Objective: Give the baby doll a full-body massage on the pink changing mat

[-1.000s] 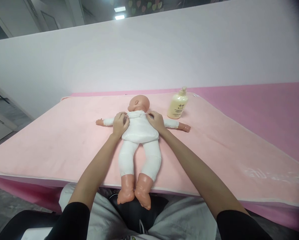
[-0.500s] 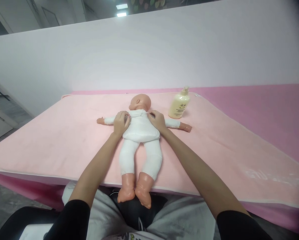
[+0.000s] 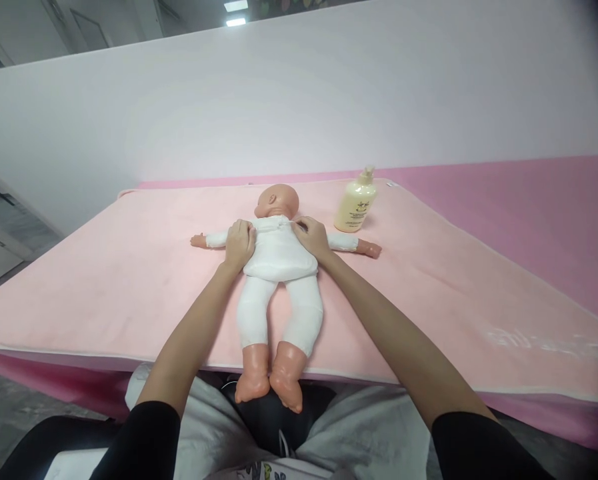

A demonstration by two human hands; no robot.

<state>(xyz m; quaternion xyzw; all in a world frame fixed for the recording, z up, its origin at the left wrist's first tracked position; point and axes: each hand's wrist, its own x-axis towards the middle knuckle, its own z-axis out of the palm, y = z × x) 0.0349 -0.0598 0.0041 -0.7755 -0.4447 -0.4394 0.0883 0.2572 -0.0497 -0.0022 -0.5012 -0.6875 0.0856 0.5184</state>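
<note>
One pink mat (image 3: 129,267) covers the surface, soft padding under everything on it. A doll (image 3: 279,257) in white clothes lies along its middle, head at 12 o'clock and bare feet at 6 o'clock hanging just past the near edge, above the person's lap. Its arms are stretched out toward 9 and 3 o'clock, which leaves the chest free to work on. The left hand (image 3: 239,243) rests on the doll's shoulder at the 9 o'clock side, fingers curled onto the white cloth; whether it pinches the fabric cannot be told. The right hand (image 3: 311,237) lies on the opposite shoulder, its fingertips at the collar, seemingly nipping the cloth there. A cream pump bottle (image 3: 355,204) stands upright at 2 o'clock from the doll's head, apart from it, likely within easy reach.
</note>
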